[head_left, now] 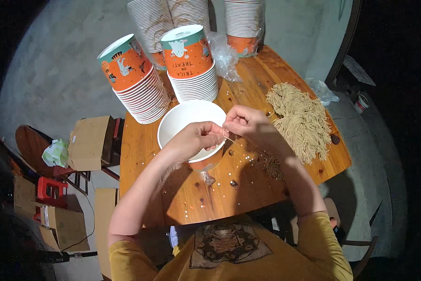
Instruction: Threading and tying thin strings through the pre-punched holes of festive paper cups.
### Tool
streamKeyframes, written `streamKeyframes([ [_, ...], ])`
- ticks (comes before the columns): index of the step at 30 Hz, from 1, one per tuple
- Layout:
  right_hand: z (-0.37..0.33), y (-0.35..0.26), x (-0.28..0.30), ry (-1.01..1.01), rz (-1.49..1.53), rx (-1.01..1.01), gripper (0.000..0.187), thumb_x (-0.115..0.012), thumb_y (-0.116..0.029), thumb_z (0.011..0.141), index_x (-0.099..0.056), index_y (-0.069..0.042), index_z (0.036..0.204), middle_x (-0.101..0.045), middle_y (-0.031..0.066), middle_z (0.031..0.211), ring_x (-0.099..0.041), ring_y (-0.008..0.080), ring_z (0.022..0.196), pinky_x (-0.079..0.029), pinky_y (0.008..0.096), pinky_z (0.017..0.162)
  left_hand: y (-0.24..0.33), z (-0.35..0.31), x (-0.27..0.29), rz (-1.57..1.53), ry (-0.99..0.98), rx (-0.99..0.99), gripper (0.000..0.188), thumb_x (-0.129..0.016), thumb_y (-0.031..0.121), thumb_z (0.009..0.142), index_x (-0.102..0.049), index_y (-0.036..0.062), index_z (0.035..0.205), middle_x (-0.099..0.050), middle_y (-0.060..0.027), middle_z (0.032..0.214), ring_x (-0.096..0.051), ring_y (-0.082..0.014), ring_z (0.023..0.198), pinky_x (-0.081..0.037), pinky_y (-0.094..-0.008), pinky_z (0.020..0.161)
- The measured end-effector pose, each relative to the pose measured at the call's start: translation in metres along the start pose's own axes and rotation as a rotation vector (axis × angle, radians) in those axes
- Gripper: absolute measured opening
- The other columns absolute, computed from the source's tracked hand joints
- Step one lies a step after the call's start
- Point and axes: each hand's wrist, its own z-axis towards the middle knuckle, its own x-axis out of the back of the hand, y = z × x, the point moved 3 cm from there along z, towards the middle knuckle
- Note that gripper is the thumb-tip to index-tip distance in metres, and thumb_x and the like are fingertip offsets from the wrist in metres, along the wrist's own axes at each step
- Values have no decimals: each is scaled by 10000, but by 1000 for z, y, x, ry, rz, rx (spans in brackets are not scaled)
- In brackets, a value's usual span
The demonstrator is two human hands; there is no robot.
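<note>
Left hand clamped on the near rim of a white-lined bucket, thumb and fingers curled over the edge. Right hand pinched shut on a thin tan string, just at 3 o'clock of the left hand, fingertips of both nearly touching. String short, long axis running from 10 toward 4 o'clock, one end in the right fingers, the other at the bucket's rim by the left thumb; whether threaded through the wall, cannot tell. Bucket upright at table centre, mouth open upward, nothing visible inside; orange outside wall showing at 6 o'clock below the left hand.

At 11 o'clock of the bucket, leaning stack of nested orange buckets, upside down, bases tipped toward 10 o'clock. At 12 o'clock, second stack, also inverted, standing straighter. Behind these, at the far table edge, taller stacks in clear plastic wrap.

At 3 o'clock, heap of strings spread on the round wooden table, strands mostly lying from 12 to 6 o'clock. Small loose bits scattered over the table near the bucket. At 9 o'clock, off the table, cardboard box on a stool.
</note>
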Motion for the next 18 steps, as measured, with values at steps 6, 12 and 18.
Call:
streamKeyframes([
  [6, -21, 10, -11, 113, 84, -93, 223, -625, -243, 862, -594, -24, 833, -513, -32, 682, -463, 46, 636, -395, 227, 565, 0, 3, 1, -32, -25, 39, 160, -641, 164, 881, -634, 21, 954, -592, 26, 814, -493, -40, 692, -409, -185, 629],
  [12, -37, 29, -25, 123, 293, 19, 207, -646, -232, 865, -613, -30, 832, -500, -66, 697, -436, 27, 651, -363, 198, 588, -1, 4, 0, -33, -18, 52, 148, -644, 162, 880, -633, 23, 931, -591, 25, 809, -492, -34, 679, -409, -177, 612],
  [18, -39, 26, -39, 151, 328, -27, 157, -644, -176, 866, -624, -24, 833, -530, -62, 710, -453, 24, 676, -368, 200, 615, -1, 4, 0, -136, -32, 68, 125, -620, 97, 872, -620, 9, 962, -584, 15, 797, -478, -51, 655, -391, -187, 585],
])
